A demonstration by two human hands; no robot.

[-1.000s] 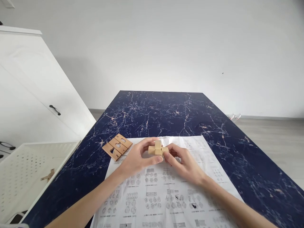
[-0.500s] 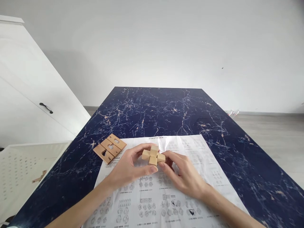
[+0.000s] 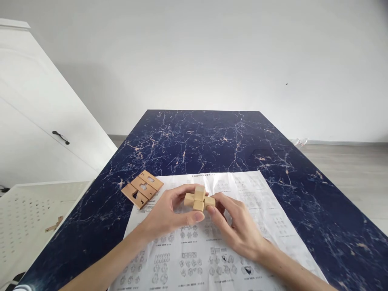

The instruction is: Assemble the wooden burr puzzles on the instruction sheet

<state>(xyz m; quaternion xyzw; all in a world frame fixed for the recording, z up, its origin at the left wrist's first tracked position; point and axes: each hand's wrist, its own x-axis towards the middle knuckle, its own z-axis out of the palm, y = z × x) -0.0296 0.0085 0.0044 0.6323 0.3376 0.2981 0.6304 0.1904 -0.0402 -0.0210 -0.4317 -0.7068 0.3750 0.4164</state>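
Between my two hands is a pale wooden burr puzzle (image 3: 199,195), its square bars crossing one another. My left hand (image 3: 169,210) is closed round its left and near side, thumb against the front end and fingers behind. Pinched on the right-hand bar end are the thumb and index finger of my right hand (image 3: 235,220). The puzzle is held over a creased instruction sheet (image 3: 220,264) printed with rows of line drawings. To the left, flat wooden number plates (image 3: 142,188) with cut-out shapes lie together, partly on the sheet's corner.
The dark blue marbled table (image 3: 197,137) reaches away toward a white wall. Left of it stand a white perforated basket (image 3: 24,214) with a small wooden piece (image 3: 54,224) at its side and a white cabinet (image 3: 45,101) with a black handle.
Everything has shifted slightly to the right in view. Both hands keep hold of the wooden puzzle; its right-hand bar sits a little differently against the others.
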